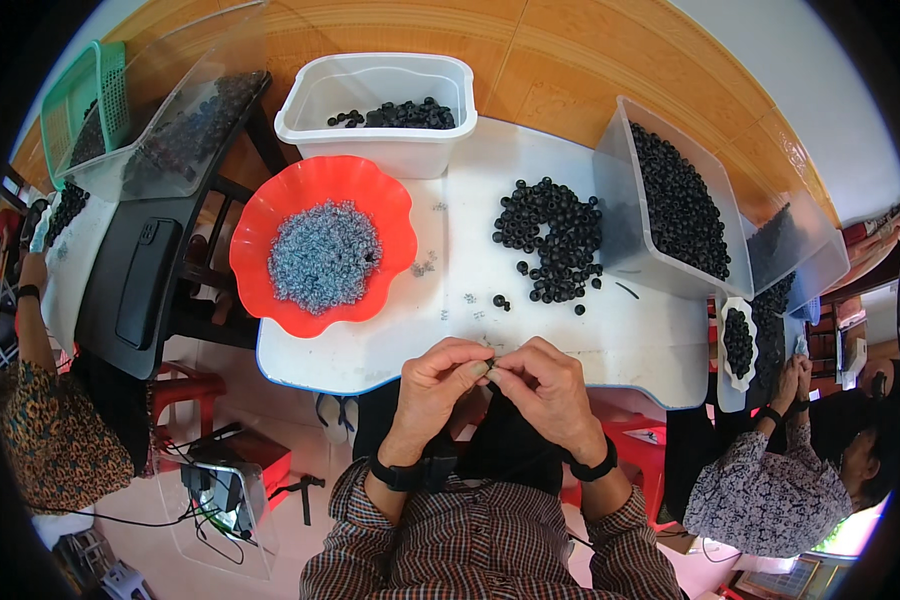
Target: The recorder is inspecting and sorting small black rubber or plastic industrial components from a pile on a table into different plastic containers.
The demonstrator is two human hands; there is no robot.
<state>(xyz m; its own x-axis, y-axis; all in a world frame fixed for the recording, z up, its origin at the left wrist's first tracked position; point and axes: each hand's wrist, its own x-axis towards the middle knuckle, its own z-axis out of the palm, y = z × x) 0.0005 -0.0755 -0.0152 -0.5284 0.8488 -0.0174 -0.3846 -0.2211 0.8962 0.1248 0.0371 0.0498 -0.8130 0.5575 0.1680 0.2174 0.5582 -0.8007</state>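
My left hand (438, 388) and my right hand (547, 393) meet just past the table's front edge, thumbs and forefingers pinched together. Between the fingertips sits a tiny dark part (490, 364), mostly covered by them, so its exact kind does not show. Beyond my hands lies a loose pile of small black round parts (568, 240) with hollow-looking centres. A few black parts (501, 301) lie apart from it, nearer to me. To the left stands a red scalloped bowl (395, 215), holding a heap of small clear bluish pieces (322, 255).
A white tub (374, 152) with black parts stands at the back. A translucent bin (625, 215) full of black parts leans at the right. Co-workers sit at both sides; a black phone (150, 280) lies on the left table. Red stools and cables are below.
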